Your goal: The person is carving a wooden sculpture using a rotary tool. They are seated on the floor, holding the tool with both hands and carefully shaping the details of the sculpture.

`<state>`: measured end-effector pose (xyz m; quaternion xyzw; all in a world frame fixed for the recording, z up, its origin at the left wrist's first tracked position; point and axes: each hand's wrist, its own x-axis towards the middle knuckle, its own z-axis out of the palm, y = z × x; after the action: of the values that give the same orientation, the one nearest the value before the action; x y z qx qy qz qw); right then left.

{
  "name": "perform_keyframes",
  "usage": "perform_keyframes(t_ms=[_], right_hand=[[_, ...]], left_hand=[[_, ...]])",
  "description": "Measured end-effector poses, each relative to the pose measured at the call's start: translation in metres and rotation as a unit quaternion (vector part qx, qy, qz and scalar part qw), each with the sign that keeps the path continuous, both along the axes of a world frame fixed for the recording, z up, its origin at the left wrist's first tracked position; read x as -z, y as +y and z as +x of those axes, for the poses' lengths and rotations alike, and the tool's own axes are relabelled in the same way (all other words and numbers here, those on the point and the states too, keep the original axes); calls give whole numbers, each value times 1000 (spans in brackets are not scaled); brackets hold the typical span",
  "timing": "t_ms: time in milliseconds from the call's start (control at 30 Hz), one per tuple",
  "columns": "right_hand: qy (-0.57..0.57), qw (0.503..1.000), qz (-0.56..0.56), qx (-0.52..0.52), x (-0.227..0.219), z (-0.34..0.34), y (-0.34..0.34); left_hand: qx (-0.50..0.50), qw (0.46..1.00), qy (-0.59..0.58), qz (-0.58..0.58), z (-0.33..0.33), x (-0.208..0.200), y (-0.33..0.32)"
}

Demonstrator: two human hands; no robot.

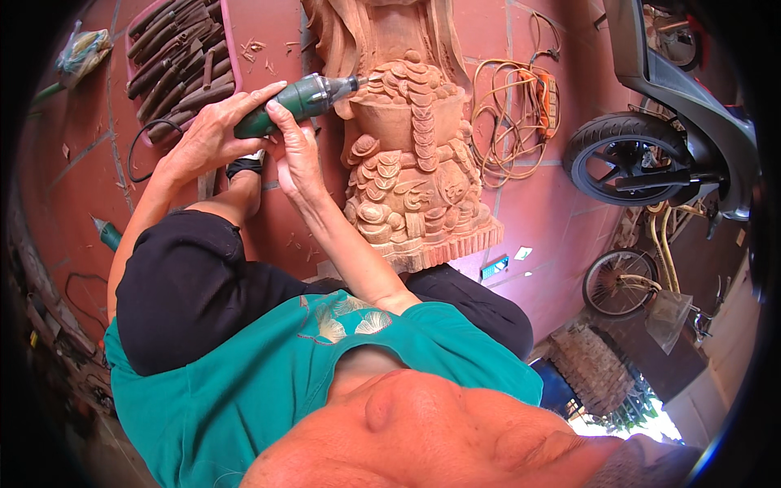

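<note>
Two grips, left hand (213, 134) and right hand (298, 153), clasp green power tool (305, 97), upper centre-left; bit (370, 80) near carving (411, 167).

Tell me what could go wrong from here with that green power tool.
The bit of the green power tool might skid and gouge the carved coins beside it. The bare right hand, gripping the tool's body, could get hurt if it slips forward. The dark cord looping near the left hand might snag.
</note>
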<state>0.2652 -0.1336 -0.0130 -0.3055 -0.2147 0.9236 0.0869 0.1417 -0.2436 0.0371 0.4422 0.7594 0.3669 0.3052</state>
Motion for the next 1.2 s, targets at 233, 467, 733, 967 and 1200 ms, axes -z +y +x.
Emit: perform_keyframes(t_ms=[233, 467, 733, 967, 1200], right_hand=[[29, 999, -34, -8, -8, -2, -5], [63, 996, -69, -3, -11, 0, -7], [85, 993, -84, -7, -15, -1, -7], [68, 995, -66, 15, -18, -1, -8], [63, 996, -56, 30, -13, -1, -2]], left_hand=[[28, 999, 15, -36, -13, -19, -4], [70, 993, 78, -62, -21, -41, 6], [90, 986, 121, -74, -27, -48, 7], [85, 987, 111, -74, -23, -42, 7], [98, 985, 128, -58, -23, -33, 16]])
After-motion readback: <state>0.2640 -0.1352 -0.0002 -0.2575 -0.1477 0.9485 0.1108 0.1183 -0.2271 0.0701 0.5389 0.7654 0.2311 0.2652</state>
